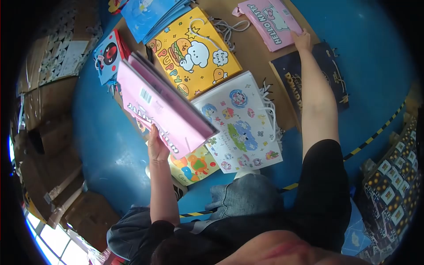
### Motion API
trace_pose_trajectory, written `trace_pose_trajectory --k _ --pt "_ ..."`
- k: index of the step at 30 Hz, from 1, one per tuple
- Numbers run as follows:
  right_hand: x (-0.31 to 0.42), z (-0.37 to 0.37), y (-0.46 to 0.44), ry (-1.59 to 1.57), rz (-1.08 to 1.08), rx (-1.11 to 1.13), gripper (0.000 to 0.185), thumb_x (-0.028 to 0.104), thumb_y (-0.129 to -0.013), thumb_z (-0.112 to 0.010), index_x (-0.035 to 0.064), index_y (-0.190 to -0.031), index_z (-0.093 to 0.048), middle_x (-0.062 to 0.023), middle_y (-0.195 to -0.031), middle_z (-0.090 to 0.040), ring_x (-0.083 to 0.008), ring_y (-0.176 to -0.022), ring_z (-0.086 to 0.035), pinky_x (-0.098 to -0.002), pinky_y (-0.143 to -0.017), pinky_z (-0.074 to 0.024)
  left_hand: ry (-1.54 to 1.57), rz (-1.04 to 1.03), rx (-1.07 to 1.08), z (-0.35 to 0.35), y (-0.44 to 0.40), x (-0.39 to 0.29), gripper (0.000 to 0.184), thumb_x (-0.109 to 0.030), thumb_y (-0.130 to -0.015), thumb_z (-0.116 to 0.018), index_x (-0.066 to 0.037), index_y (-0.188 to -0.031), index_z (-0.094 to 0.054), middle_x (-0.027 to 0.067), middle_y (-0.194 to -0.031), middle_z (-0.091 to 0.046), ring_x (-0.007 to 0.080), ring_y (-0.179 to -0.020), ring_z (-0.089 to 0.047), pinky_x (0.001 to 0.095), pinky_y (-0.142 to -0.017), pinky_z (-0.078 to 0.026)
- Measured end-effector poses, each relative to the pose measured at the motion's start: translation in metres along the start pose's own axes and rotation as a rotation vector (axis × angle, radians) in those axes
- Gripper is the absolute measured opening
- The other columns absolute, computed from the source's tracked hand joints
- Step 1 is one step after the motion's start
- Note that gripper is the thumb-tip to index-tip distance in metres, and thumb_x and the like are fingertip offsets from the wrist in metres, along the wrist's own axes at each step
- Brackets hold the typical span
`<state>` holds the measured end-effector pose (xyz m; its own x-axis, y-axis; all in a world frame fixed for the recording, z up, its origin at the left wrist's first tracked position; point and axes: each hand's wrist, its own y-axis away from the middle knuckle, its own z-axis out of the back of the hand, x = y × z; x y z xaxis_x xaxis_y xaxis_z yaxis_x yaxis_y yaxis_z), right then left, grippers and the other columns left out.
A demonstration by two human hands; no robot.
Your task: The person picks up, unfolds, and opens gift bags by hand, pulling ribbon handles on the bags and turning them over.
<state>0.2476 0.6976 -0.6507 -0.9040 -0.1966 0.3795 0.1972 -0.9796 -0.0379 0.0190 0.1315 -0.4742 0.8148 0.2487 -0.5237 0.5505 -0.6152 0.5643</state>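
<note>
Blue floor (pixel 100 154) | pink bag (pixel 161 106), long axis down-right | left fingers (pixel 153 131) grasping | right fingers (pixel 297 36) touching pink stack (pixel 267 24), grip unclear

You have two pink Hello Kitty bag bundles (pixel 170 115) (pixel 265 22). You can count one top-facing bag of each of these: yellow PUPPY bag (pixel 198 70), white cartoon-print bag (pixel 254 132), navy Donald Duck bag (pixel 324 66), and pale yellow-green print bag (pixel 205 170). Your blue paper bags (pixel 152 15) number several, overlapping too closely for you to count exactly.
</note>
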Motion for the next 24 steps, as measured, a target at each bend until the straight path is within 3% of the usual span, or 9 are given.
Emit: trace_pose_trajectory --k 4,9,12,15,18,20,21,23,24 --pt "0.005 0.018 -0.005 -0.036 -0.082 0.135 0.074 0.050 -0.066 -0.077 0.0064 -0.123 -0.058 -0.0186 -0.120 -0.060 -0.0343 -0.113 -0.056 -0.0455 -0.093 -0.0467 0.019 0.038 -0.076 -0.002 -0.008 0.017 0.053 -0.021 -0.091 -0.061 -0.006 -0.136 -0.039 0.0109 -0.129 -0.054 0.0264 -0.119 -0.053 0.0437 -0.103 -0.043" --pt "0.018 0.059 0.006 -0.017 0.055 0.020 0.069 0.050 -0.063 -0.079 0.0069 -0.116 -0.064 -0.0175 -0.113 -0.064 -0.0320 -0.105 -0.061 -0.0397 -0.089 -0.0488 0.040 0.092 -0.010 -0.020 -0.014 0.028 0.051 -0.021 -0.091 -0.061 -0.006 -0.135 -0.041 0.0106 -0.128 -0.055 0.0255 -0.118 -0.054 0.0414 -0.102 -0.044" --pt "0.029 0.092 0.025 -0.404 0.058 0.033 0.052 0.039 -0.074 -0.075 0.0023 -0.109 -0.066 -0.0152 -0.096 -0.070 -0.0243 -0.087 -0.067 -0.0316 -0.076 -0.0506 0.027 0.098 0.053 -0.030 -0.017 0.029 0.049 -0.022 -0.091 -0.061 -0.006 -0.133 -0.043 0.0104 -0.126 -0.056 0.0245 -0.117 -0.055 0.0413 -0.101 -0.045" --pt "0.053 0.130 0.066 -0.699 0.024 -0.008 0.045 0.035 -0.079 -0.072 0.0013 -0.108 -0.065 -0.0149 -0.096 -0.069 -0.0195 -0.087 -0.066 -0.0309 -0.076 -0.0500 0.061 0.150 0.106 -0.032 -0.021 0.031 0.048 -0.023 -0.092 -0.060 -0.006 -0.133 -0.044 0.0103 -0.126 -0.057 0.0246 -0.117 -0.055 0.0418 -0.102 -0.045" --pt "0.115 0.200 0.141 -0.723 0.110 0.001 0.039 0.028 -0.086 -0.067 -0.0021 -0.111 -0.063 -0.0100 -0.095 -0.069 -0.0130 -0.084 -0.062 -0.0269 -0.075 -0.0486 0.117 0.173 0.174 -0.033 -0.028 0.038 0.047 -0.024 -0.092 -0.059 -0.007 -0.133 -0.044 0.0098 -0.127 -0.056 0.0248 -0.118 -0.054 0.0425 -0.102 -0.044" --pt "0.139 0.207 0.185 -0.884 0.302 0.026 0.027 0.019 -0.087 -0.066 0.0012 -0.108 -0.064 -0.0087 -0.090 -0.069 -0.0117 -0.079 -0.062 -0.0268 -0.072 -0.0496 0.133 0.176 0.204 -0.041 -0.031 0.043 0.046 -0.023 -0.093 -0.059 -0.007 -0.134 -0.044 0.0097 -0.128 -0.056 0.0249 -0.118 -0.054 0.0426 -0.102 -0.044" --pt "0.159 0.223 0.213 -0.758 0.370 0.068 0.025 0.016 -0.088 -0.065 0.0012 -0.108 -0.064 -0.0115 -0.089 -0.069 -0.0129 -0.078 -0.064 -0.0272 -0.070 -0.0504 0.151 0.174 0.229 -0.046 -0.033 0.044 0.046 -0.023 -0.093 -0.058 -0.008 -0.134 -0.044 0.0095 -0.128 -0.056 0.0250 -0.118 -0.054 0.0427 -0.102 -0.044" --pt "0.181 0.224 0.257 -0.661 0.658 -0.023 0.031 0.018 -0.085 -0.067 0.0060 -0.113 -0.060 -0.0153 -0.080 -0.067 -0.0308 -0.069 -0.068 -0.0349 -0.059 -0.0536 0.144 0.142 0.265 -0.058 -0.036 0.046 0.047 -0.025 -0.094 -0.057 -0.007 -0.135 -0.043 0.0096 -0.130 -0.055 0.0254 -0.119 -0.053 0.0430 -0.103 -0.043" --pt "0.192 0.240 0.277 -0.782 0.705 0.082 0.037 0.015 -0.081 -0.068 0.0046 -0.115 -0.059 -0.0142 -0.079 -0.067 -0.0276 -0.068 -0.068 -0.0358 -0.059 -0.0540 0.146 0.171 0.299 -0.063 -0.038 0.045 0.047 -0.025 -0.093 -0.057 -0.007 -0.135 -0.043 0.0103 -0.131 -0.054 0.0259 -0.119 -0.053 0.0431 -0.104 -0.043"
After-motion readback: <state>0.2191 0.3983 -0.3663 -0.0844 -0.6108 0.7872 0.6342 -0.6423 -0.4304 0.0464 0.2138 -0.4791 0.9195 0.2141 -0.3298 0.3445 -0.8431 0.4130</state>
